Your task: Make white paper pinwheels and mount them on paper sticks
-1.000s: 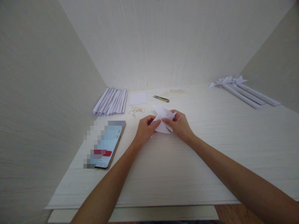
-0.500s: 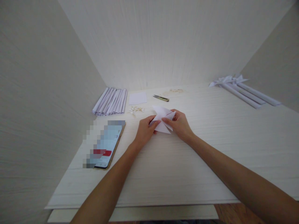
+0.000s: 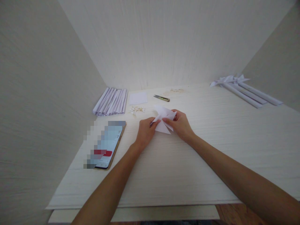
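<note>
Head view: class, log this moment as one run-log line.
left hand: grips folded paper | right hand: grips same paper | phone: left, on table

A phone (image 3: 106, 147) lies at the lower left of the table (image 3: 187, 162), screen up. Above it sits a row of paper rolls (image 3: 111, 101), then a paper square (image 3: 138, 98) and scissors (image 3: 161, 98). At upper right lie 3 long paper rolls (image 3: 248, 93).

Tabletop (image 3: 187, 162): pale wood grain, matt. Folded piece (image 3: 163, 120): thin white paper, matt, creased. Rolls (image 3: 112, 101) left of it: white paper. Phone (image 3: 108, 145): glossy screen. Snips (image 3: 161, 98) behind the piece: metal.
</note>
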Available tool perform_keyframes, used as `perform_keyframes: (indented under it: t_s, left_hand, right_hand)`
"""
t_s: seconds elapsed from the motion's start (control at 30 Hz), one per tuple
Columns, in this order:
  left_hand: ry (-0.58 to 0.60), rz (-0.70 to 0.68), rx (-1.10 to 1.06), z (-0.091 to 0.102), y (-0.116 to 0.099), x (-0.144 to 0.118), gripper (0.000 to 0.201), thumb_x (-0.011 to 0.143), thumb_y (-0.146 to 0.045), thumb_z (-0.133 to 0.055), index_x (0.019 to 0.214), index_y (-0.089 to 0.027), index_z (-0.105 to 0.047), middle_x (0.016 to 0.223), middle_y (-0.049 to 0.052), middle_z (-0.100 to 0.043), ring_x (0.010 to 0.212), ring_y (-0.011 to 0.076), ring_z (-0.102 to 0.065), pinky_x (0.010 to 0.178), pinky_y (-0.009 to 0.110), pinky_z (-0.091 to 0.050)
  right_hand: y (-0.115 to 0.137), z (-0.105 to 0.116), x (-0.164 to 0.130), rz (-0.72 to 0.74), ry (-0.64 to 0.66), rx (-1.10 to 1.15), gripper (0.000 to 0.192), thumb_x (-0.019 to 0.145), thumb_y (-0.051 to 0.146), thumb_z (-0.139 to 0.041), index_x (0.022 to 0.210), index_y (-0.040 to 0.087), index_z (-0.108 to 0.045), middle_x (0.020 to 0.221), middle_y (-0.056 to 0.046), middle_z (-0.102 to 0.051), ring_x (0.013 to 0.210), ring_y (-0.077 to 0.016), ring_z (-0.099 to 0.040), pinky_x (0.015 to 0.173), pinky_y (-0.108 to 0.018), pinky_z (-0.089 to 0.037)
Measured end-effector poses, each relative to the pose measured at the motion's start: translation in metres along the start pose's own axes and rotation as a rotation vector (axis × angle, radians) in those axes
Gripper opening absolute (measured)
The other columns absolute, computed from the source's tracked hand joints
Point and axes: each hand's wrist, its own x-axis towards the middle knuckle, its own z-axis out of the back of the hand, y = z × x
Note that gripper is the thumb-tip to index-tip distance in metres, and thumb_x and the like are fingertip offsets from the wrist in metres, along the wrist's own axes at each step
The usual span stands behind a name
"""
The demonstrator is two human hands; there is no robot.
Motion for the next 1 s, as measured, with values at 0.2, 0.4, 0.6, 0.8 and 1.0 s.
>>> perform_keyframes:
  t_s: [0.2, 0.4, 0.6, 0.8, 1.0]
  left_hand:
    - [0.004, 0.029, -0.04, -0.0011, -0.0002, 0.0001, 0.029, 0.074, -0.034, -0.044, 0.056, -0.014, -0.054, 0.043, -0.004, -0.041, 0.047, 0.0092, -0.04, 0.044, 0.02, -0.028]
    - [-0.001, 0.067, -0.18, -0.0037, 0.0001, 0.0006, 0.022, 0.072, -0.031, -0.047, 0.066, -0.013, -0.058, 0.054, -0.002, -0.051, 0.048, 0.0093, -0.044, 0.044, 0.019, -0.031]
    - [-0.055, 0.076, -0.228, -0.0057, 0.0028, 0.002, 0.019, 0.068, -0.029, -0.05, 0.07, -0.013, -0.06, 0.055, -0.002, -0.053, 0.053, 0.0109, -0.048, 0.049, 0.02, -0.035]
    - [-0.063, 0.122, -0.288, -0.0044, 0.0018, 0.0022, 0.019, 0.067, -0.028, -0.051, 0.07, -0.012, -0.06, 0.054, -0.002, -0.053, 0.052, 0.0101, -0.046, 0.048, 0.02, -0.035]
    - [-0.078, 0.155, -0.28, -0.0027, 0.0035, 0.003, 0.02, 0.067, -0.029, -0.051, 0.071, -0.012, -0.061, 0.055, -0.002, -0.053, 0.051, 0.01, -0.046, 0.046, 0.02, -0.035]
  right_hand:
    - [-0.0017, 0.0007, 0.0005, 0.012, 0.007, 0.001, 0.025, 0.056, 0.026, -0.065, 0.071, 0.015, -0.049, 0.058, 0.004, -0.052, 0.049, -0.0093, -0.047, 0.045, -0.022, -0.038]
    - [0.0023, -0.0005, -0.0021, 0.015, -0.005, -0.034, 0.026, 0.055, 0.025, -0.065, 0.073, 0.014, -0.049, 0.057, 0.004, -0.051, 0.049, -0.0092, -0.046, 0.043, -0.022, -0.036]
    - [0.0033, -0.0011, -0.0036, 0.045, -0.035, -0.073, 0.023, 0.055, 0.024, -0.063, 0.072, 0.016, -0.049, 0.055, 0.005, -0.049, 0.047, -0.0086, -0.043, 0.042, -0.021, -0.033]
    - [0.0034, -0.0011, -0.0033, 0.049, -0.023, -0.097, 0.018, 0.054, 0.021, -0.063, 0.067, 0.016, -0.051, 0.054, 0.005, -0.049, 0.048, -0.0088, -0.042, 0.042, -0.021, -0.032]
    - [0.0079, -0.0021, -0.0017, -0.031, 0.011, 0.306, 0.01, 0.06, 0.026, -0.058, 0.066, 0.018, -0.056, 0.063, 0.004, -0.052, 0.057, -0.0094, -0.048, 0.052, -0.022, -0.038]
